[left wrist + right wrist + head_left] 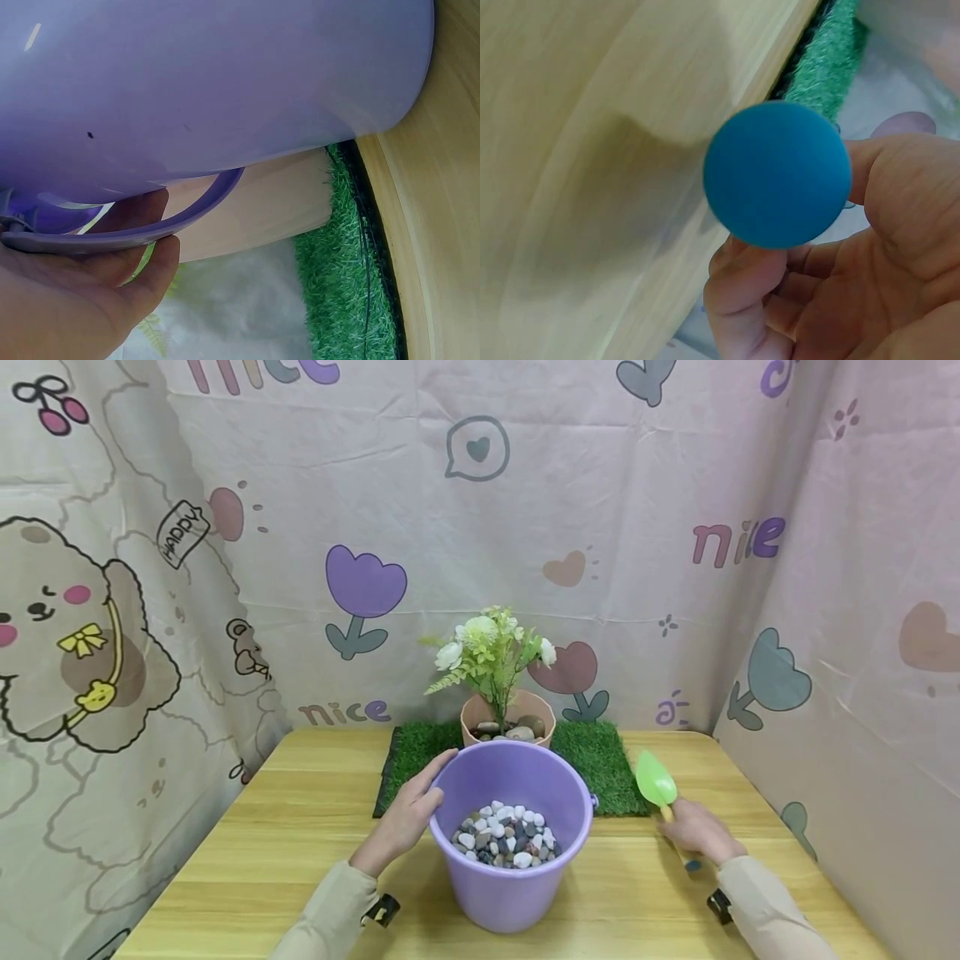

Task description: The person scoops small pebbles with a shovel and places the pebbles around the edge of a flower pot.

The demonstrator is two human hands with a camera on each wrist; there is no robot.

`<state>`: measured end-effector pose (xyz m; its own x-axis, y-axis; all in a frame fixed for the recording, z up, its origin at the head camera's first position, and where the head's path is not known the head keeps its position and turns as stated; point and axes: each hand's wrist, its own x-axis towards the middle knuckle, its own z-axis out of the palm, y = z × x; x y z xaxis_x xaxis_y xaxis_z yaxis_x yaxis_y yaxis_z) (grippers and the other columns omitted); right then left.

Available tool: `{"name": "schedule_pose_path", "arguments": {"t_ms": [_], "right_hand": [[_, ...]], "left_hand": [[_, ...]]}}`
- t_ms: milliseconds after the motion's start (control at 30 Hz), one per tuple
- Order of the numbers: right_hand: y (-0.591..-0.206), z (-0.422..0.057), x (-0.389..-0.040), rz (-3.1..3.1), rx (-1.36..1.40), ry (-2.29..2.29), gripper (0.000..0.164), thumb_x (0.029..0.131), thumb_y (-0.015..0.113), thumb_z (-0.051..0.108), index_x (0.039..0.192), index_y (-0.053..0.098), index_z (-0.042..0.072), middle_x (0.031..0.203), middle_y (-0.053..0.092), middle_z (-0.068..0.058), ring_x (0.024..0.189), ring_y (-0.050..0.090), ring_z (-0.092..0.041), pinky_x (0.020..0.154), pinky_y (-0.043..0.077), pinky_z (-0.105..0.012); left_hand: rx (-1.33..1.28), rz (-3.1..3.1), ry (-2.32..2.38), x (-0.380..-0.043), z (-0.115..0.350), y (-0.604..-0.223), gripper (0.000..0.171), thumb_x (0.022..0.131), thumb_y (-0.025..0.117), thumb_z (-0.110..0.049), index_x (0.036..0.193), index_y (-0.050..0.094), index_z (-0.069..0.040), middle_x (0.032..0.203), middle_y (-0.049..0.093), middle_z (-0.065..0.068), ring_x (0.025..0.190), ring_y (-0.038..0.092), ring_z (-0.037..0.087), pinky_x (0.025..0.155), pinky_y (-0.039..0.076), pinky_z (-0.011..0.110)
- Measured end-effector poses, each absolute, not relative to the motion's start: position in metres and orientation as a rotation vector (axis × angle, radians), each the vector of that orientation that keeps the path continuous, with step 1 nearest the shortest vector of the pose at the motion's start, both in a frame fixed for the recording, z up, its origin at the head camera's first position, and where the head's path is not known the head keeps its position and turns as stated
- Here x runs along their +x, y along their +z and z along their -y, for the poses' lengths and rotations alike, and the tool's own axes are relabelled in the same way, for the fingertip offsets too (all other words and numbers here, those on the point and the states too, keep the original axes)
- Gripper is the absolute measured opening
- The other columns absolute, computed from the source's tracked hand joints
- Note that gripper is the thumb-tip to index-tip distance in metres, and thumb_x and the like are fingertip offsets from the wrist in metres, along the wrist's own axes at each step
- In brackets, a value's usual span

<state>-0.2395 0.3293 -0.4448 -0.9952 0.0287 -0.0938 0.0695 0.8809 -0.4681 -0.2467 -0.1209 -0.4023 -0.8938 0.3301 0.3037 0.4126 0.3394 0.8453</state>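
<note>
A purple bucket stands upright on the table, with mixed pebbles in its bottom. My left hand grips its left side at the rim. Seen from the left wrist, the fingers lie about the bucket's curved purple handle, close under the rim. Over the table's right side, my right hand holds a small garden trowel. Its light green blade points up and away, bare of pebbles. The right wrist view shows the handle's round blue end between thumb and fingers; the blade is hidden there.
Behind the bucket, a green artificial turf mat lies on the wooden table. On it stands a pink pot of white flowers and larger stones. A printed curtain closes off the back and sides.
</note>
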Motion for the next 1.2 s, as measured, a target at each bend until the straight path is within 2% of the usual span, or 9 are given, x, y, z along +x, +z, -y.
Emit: {"name": "schedule_pose_path", "arguments": {"t_ms": [467, 867, 1200], "right_hand": [[-0.447, -0.342, -0.241, -2.933, 0.151, -0.589, 0.024, 0.090, 0.061, 0.023, 0.082, 0.050, 0.003, 0.068, 0.048, -0.007, 0.054, 0.048, -0.015, 0.048, 0.040, -0.026], [-0.447, -0.344, -0.244, -2.945, 0.159, -0.500, 0.026, 0.088, 0.063, 0.027, 0.079, 0.048, 0.007, 0.067, 0.043, -0.005, 0.058, 0.044, -0.017, 0.053, 0.034, -0.029], [-0.446, -0.343, -0.243, -2.975, 0.157, -0.429, 0.030, 0.088, 0.064, 0.032, 0.077, 0.050, 0.008, 0.067, 0.045, -0.005, 0.059, 0.045, -0.018, 0.053, 0.035, -0.030]], "left_hand": [[-0.700, 2.498, -1.608, -0.247, 0.119, -0.403, 0.065, 0.089, 0.040, -0.005, 0.152, 0.037, -0.019, 0.150, 0.047, 0.006, 0.130, 0.052, 0.027, 0.105, 0.042, 0.048], [-0.672, 2.515, -1.589, -0.247, 0.119, -0.400, 0.066, 0.087, 0.041, -0.005, 0.151, 0.039, -0.021, 0.147, 0.051, 0.005, 0.126, 0.055, 0.024, 0.102, 0.044, 0.045], [-0.661, 2.523, -1.595, -0.246, 0.120, -0.400, 0.066, 0.088, 0.040, -0.004, 0.152, 0.038, -0.017, 0.147, 0.050, 0.005, 0.126, 0.055, 0.026, 0.101, 0.044, 0.045]]}}
